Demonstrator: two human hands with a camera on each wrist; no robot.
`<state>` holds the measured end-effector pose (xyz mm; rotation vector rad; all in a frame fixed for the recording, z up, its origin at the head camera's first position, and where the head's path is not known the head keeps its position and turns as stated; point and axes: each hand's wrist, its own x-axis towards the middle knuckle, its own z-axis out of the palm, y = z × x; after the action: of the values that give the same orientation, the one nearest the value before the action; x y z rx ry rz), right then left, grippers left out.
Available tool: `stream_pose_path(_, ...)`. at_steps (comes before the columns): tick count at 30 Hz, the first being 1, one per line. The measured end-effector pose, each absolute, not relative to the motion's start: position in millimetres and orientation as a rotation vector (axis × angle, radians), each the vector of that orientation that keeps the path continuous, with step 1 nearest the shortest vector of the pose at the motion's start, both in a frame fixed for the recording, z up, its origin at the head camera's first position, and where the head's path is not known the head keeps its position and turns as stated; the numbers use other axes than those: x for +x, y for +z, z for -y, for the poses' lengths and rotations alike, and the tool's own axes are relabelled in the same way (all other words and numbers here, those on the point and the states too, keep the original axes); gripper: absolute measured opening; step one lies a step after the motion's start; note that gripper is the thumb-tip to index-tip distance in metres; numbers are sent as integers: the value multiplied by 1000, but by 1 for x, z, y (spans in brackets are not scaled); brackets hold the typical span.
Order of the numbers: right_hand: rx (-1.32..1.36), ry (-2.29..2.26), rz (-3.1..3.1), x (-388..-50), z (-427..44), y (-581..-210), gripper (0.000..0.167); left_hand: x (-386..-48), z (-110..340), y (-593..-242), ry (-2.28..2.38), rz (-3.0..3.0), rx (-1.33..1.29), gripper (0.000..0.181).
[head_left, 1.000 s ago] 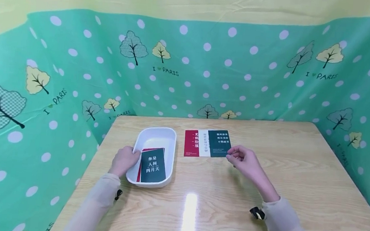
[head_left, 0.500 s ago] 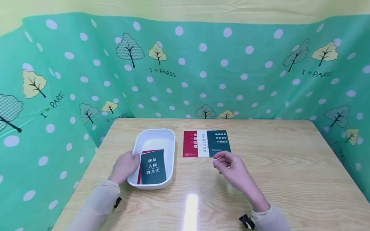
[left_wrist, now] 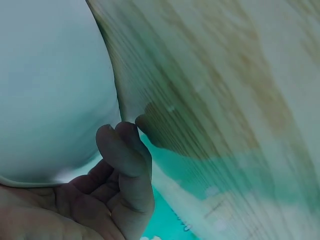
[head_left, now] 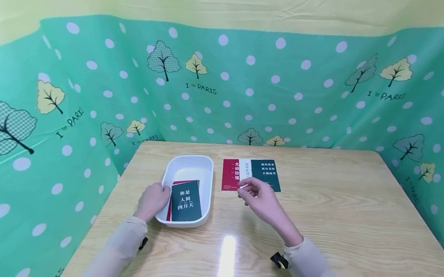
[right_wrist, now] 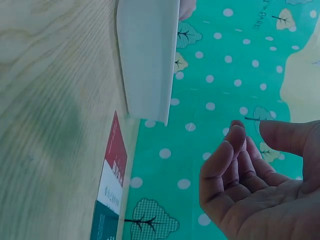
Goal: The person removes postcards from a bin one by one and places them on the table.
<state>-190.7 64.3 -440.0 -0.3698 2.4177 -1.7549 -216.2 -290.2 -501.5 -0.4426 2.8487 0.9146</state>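
Note:
My left hand (head_left: 153, 203) grips the left wall of a white plastic tray (head_left: 207, 185), thumb over the rim. In the left wrist view, fingers (left_wrist: 131, 150) curl against the outside of the tray wall. Inside the tray lie a dark green card (head_left: 185, 212) with white characters and a red card (head_left: 169, 213) mostly hidden under it. My right hand (head_left: 262, 201) hovers in front of a row of three cards: red (head_left: 230, 174), white (head_left: 245, 164) and dark green (head_left: 266, 173). Its fingers are loosely bent, thumb apart, with nothing between them in the right wrist view.
A light wooden table (head_left: 339, 201) carries everything. Behind it and at both sides hangs a green dotted cloth (head_left: 208, 115) printed with trees. A bright light reflection runs down the table's front middle.
My right hand has moved left, from the dark green card's right corner to before the white card, partly covering it. The left hand keeps its grip on the tray; the cards lie as before.

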Motion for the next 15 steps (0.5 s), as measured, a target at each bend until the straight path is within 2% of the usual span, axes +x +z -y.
stream_pose_path(15,-550,-1610,-2396,-221,-4,-406,29,-218,290,-502,844,-2857,-462,35)
